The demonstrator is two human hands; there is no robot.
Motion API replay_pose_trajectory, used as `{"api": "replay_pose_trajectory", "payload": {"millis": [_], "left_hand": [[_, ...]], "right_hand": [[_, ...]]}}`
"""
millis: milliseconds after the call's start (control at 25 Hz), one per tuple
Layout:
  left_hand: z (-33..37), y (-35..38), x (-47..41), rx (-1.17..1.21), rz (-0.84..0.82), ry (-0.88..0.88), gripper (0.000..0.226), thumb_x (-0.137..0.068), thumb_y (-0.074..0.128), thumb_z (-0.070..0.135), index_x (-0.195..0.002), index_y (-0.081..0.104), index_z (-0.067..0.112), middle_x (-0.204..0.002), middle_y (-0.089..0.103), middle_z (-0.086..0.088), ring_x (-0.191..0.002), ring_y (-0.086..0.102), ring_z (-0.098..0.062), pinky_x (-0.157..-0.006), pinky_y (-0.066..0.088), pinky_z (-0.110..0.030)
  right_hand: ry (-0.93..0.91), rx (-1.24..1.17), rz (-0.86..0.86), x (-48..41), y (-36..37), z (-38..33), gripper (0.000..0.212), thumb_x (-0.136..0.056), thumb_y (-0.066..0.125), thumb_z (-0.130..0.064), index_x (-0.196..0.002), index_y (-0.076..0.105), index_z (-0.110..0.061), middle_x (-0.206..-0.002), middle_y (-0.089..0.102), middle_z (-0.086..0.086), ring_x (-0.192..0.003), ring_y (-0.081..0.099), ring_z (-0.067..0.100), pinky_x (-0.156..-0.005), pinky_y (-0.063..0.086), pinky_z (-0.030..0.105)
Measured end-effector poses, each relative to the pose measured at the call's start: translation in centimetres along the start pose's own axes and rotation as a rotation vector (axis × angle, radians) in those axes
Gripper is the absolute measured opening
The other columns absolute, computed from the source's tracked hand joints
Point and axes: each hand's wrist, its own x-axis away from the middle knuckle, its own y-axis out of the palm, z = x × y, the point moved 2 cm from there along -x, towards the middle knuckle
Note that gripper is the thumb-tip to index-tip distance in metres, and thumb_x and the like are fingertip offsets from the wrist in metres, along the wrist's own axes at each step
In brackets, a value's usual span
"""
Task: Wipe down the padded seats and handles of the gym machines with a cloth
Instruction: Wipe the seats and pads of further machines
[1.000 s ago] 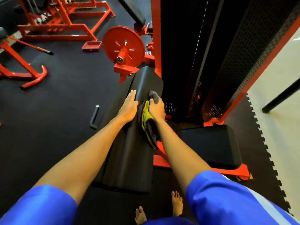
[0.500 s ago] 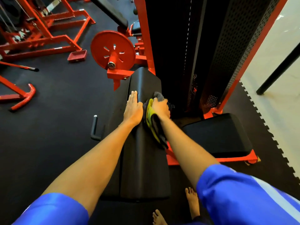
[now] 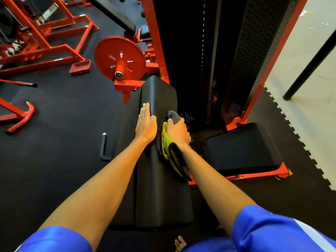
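Head view: long black pad [image 3: 160,193] of smooth vinyl w/ lengthwise seam and rounded edges, runs near to far mid-frame. L hand [image 3: 146,127] lies flat on it, fingers straight, holding nothing. R hand [image 3: 177,130] just right of it, fingers curled round cloth [image 3: 168,148]. Cloth is grey/yellow, bunched, soft-looking, pressed on pad's right edge, tail hanging near wrist. Far: red slotted disc [image 3: 120,58]. Right: squarish black pad [image 3: 241,148]. Left: black tubular grip [image 3: 104,147].

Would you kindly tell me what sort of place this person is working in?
Most likely a gym's weight-machine area: red steel machine frames, a black padded bench with a cloth held against it, a perforated weight-stack guard, and interlocking rubber floor mats.
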Motion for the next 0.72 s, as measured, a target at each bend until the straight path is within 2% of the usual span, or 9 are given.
{"api": "replay_pose_trajectory", "payload": {"millis": [120, 200, 320, 400, 480, 520, 640, 720], "left_hand": [[0.2, -0.1, 0.1, 0.011, 0.004, -0.020, 0.063, -0.105, 0.027, 0.016, -0.164, 0.005, 0.020, -0.171, -0.001, 0.005, -0.156, -0.004, -0.007, -0.129, 0.003, -0.039], [0.1, 0.0, 0.1, 0.010, 0.014, -0.021, 0.064, -0.104, 0.027, 0.015, -0.164, 0.005, 0.020, -0.171, -0.001, 0.006, -0.155, -0.005, -0.005, -0.129, 0.002, -0.038], [-0.4, 0.1, -0.3, 0.016, 0.023, -0.032, 0.063, -0.105, 0.027, 0.012, -0.164, 0.007, 0.019, -0.171, 0.000, 0.007, -0.155, -0.006, -0.004, -0.129, -0.001, -0.035], [-0.4, 0.1, -0.3, 0.034, 0.024, -0.044, 0.063, -0.105, 0.028, 0.009, -0.164, 0.007, 0.019, -0.171, -0.001, 0.006, -0.155, -0.006, -0.004, -0.128, -0.002, -0.034], [-0.1, 0.2, 0.0, 0.053, 0.020, -0.055, 0.064, -0.103, 0.029, 0.007, -0.163, 0.008, 0.018, -0.171, -0.001, 0.005, -0.155, -0.006, -0.005, -0.128, -0.002, -0.033], [0.1, 0.1, 0.1, 0.058, 0.020, -0.063, 0.065, -0.103, 0.029, 0.006, -0.163, 0.008, 0.018, -0.171, -0.001, 0.005, -0.155, -0.006, -0.005, -0.128, -0.002, -0.033], [0.6, 0.0, 0.3, 0.053, 0.020, -0.097, 0.064, -0.104, 0.029, 0.007, -0.163, 0.007, 0.018, -0.171, -0.001, 0.005, -0.155, -0.006, -0.005, -0.128, -0.002, -0.032], [0.8, -0.1, 0.3, 0.041, 0.019, -0.109, 0.064, -0.104, 0.029, 0.008, -0.163, 0.007, 0.018, -0.171, -0.001, 0.005, -0.155, -0.006, -0.005, -0.127, -0.003, -0.030]], "right_hand": [[0.028, -0.018, 0.014, -4.4, -0.1, -3.3, 0.062, -0.103, 0.042, -0.051, -0.153, 0.037, -0.015, -0.156, 0.045, 0.015, -0.138, 0.048, 0.040, -0.109, 0.037, 0.046], [-0.037, 0.041, 0.001, -5.4, -0.1, -4.7, 0.064, -0.104, 0.040, -0.050, -0.157, 0.033, -0.016, -0.160, 0.038, 0.014, -0.140, 0.045, 0.039, -0.111, 0.036, 0.048], [-0.394, 0.057, -0.025, -3.1, 0.5, -2.9, 0.062, -0.103, 0.046, -0.045, -0.158, 0.035, -0.020, -0.165, 0.035, 0.006, -0.150, 0.035, 0.031, -0.121, 0.031, 0.047], [-0.645, 0.024, -0.069, -1.3, 0.5, -0.2, 0.063, -0.099, 0.051, -0.043, -0.159, 0.036, -0.027, -0.165, 0.036, -0.002, -0.155, 0.027, 0.021, -0.126, 0.023, 0.041], [-0.748, -0.006, -0.136, -3.0, 0.5, 1.2, 0.062, -0.098, 0.053, -0.039, -0.158, 0.037, -0.031, -0.165, 0.036, -0.007, -0.155, 0.025, 0.013, -0.126, 0.019, 0.033], [-0.712, -0.021, -0.159, -4.7, 0.5, 0.8, 0.062, -0.097, 0.052, -0.038, -0.157, 0.039, -0.030, -0.165, 0.036, -0.006, -0.155, 0.025, 0.013, -0.125, 0.020, 0.033], [-0.454, -0.067, -0.125, -10.8, 0.0, -2.9, 0.065, -0.092, 0.045, -0.046, -0.152, 0.046, -0.021, -0.160, 0.041, 0.005, -0.151, 0.034, 0.026, -0.123, 0.028, 0.045], [-0.381, 0.005, -0.102, -12.1, 0.1, -6.1, 0.059, -0.098, 0.048, -0.038, -0.154, 0.044, -0.019, -0.162, 0.039, 0.008, -0.151, 0.033, 0.032, -0.122, 0.027, 0.050]]}}
